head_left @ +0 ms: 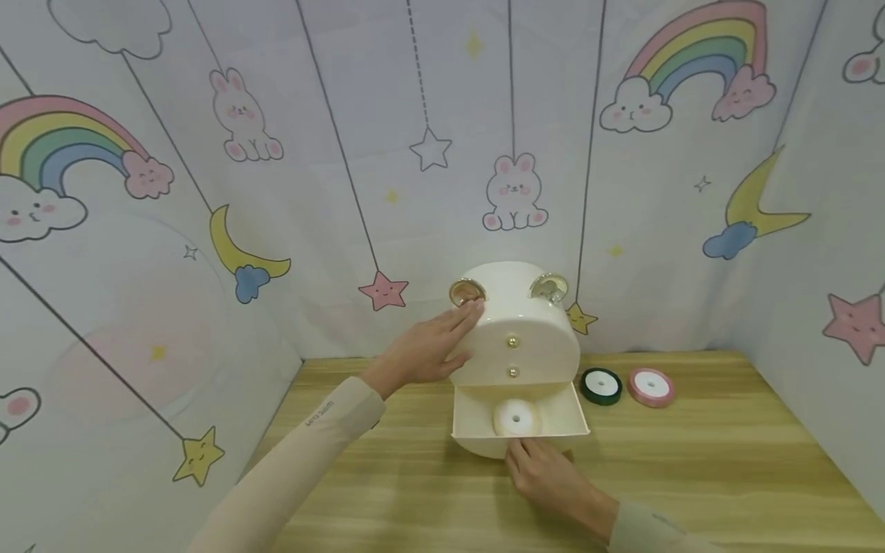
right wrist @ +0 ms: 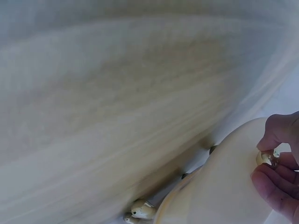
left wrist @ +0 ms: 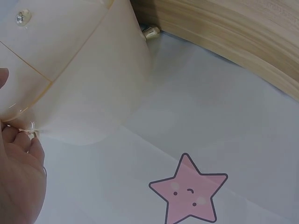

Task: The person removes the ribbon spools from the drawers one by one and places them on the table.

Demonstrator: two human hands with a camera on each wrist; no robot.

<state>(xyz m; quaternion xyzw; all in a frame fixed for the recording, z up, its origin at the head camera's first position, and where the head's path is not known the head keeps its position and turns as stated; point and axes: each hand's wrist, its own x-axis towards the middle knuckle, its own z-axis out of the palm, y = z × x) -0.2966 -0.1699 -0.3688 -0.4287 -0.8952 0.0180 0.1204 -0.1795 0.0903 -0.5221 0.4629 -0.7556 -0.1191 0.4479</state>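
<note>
The left hand (head_left: 435, 346) lies with fingers extended and close together, thumb apart, against the left side of a glossy cream rounded box (head_left: 508, 322), fingertips at its left gold ear-shaped ornament (head_left: 466, 292). The right hand (head_left: 546, 476), on the near side, pinches a small round gold knob (right wrist: 265, 158) between thumb and fingers; the knob sits on the front of the box's bottom drawer (head_left: 567, 411), which stands pulled out towards the near side. A pale cream ribbon spool (head_left: 517, 407) lies inside it. On the wood-grain desk (head_left: 691, 468), right of the box, a dark green ribbon spool (head_left: 593, 382) lies just beside a pink ribbon spool (head_left: 657, 390). Dark lettering (head_left: 319, 413) marks the left beige sleeve (head_left: 297, 457), too small to read surely.
</note>
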